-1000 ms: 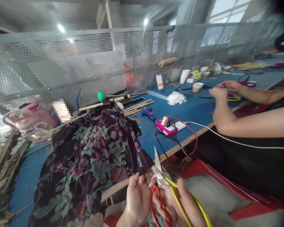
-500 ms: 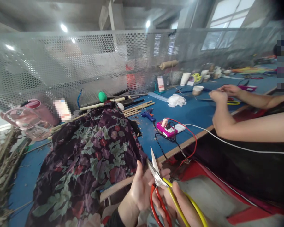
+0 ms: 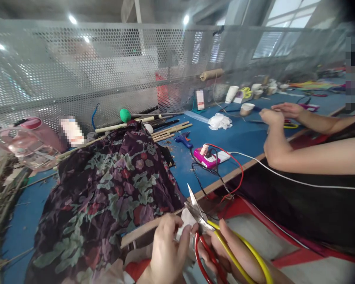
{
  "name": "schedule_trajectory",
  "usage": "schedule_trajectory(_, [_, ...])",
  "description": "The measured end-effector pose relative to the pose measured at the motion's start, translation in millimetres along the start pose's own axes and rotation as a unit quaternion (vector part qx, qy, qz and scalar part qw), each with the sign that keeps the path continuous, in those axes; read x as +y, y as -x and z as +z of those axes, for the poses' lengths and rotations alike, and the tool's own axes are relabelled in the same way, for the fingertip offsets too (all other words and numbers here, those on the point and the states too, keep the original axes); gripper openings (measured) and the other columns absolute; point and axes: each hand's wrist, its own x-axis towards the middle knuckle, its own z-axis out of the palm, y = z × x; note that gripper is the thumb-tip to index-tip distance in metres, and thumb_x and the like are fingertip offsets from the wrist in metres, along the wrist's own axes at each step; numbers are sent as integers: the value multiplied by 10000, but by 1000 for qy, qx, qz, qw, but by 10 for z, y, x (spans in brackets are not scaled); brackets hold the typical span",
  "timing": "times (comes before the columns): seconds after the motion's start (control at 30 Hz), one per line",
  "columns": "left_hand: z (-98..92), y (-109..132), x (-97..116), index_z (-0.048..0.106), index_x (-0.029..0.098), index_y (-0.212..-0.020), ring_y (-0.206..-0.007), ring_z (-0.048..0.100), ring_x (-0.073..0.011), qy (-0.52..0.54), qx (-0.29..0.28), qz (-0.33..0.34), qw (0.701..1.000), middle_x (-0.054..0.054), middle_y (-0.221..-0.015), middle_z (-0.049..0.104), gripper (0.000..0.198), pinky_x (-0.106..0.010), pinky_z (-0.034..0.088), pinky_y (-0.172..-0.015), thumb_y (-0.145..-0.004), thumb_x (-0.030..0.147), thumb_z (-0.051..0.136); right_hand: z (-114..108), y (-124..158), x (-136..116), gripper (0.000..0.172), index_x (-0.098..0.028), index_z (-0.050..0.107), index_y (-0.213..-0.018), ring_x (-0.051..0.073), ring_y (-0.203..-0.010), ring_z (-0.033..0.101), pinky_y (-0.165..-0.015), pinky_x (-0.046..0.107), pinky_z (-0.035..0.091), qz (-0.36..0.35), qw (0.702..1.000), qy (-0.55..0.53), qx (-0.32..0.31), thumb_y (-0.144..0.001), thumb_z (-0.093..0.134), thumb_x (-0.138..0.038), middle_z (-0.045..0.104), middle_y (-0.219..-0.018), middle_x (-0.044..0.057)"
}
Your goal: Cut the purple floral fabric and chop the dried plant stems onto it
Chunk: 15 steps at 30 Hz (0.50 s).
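My right hand (image 3: 234, 243) grips a pair of scissors (image 3: 201, 221) with one red and one yellow handle loop. The blades are spread apart and point up and away from me. Just left of them, my left hand (image 3: 167, 246) has its fingers curled in on a thin white scrap (image 3: 187, 221), which shows behind the fingertips near the blades. Dark floral cloth (image 3: 115, 197) drapes over the table and its front edge, left of both hands.
On the blue table (image 3: 177, 179) are a blue glue gun (image 3: 183, 139), a magenta power strip (image 3: 207, 157) with trailing cords, thin sticks (image 3: 171, 132), crumpled white tissue (image 3: 219, 121) and a pink jug (image 3: 37, 148). A co-worker's arms (image 3: 307, 156) reach in from the right.
My left hand has gone from open, palm up, to curled fingers, and the white scrap now shows by it. The scissors stay spread in my right hand. My view has shifted slightly.
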Motion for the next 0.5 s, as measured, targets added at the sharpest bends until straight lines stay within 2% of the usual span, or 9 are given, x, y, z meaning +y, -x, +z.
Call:
schedule_trajectory(0.07, [-54,-88,10,584,196,-781,-790,519,-191,-134,62,88,985,-58,-815,596,66,-314,375,-738,-827,234,555,6,4,-2,797,-116,512,-761,73,-360,465,-354,161,316,0,1000,-4,-9,-667,272,-871,488,-553,6])
schedule_trajectory(0.1, [-56,-142,21,590,201,-809,-839,512,-210,-197,78,107,971,-63,-863,597,37,-344,362,-772,-819,216,558,10,8,-1,792,-118,510,-761,76,-355,470,-350,159,310,-3,1000,-8,-9,-670,273,-868,491,-552,7])
schedule_trajectory(0.2, [18,-290,50,596,207,-861,-877,494,-242,-332,83,102,934,-65,-910,593,77,-394,329,-782,-790,235,592,26,26,7,787,-117,511,-740,82,-351,478,-336,152,289,-8,1000,-23,-3,-682,260,-861,496,-547,15])
schedule_trajectory(0.33, [147,-371,25,594,200,-901,-883,497,-245,-373,79,102,919,-63,-918,604,126,-409,313,-793,-785,249,591,8,37,26,807,-102,533,-722,87,-373,494,-334,149,301,-12,999,-33,-1,-675,272,-863,507,-546,30])
schedule_trajectory(0.5, [162,-368,-22,611,210,-921,-868,527,-221,-350,82,113,926,-44,-900,638,113,-398,292,-795,-824,212,553,-77,15,88,812,-90,551,-736,113,-384,541,-341,163,357,1,999,-48,-12,-721,228,-835,526,-541,43])
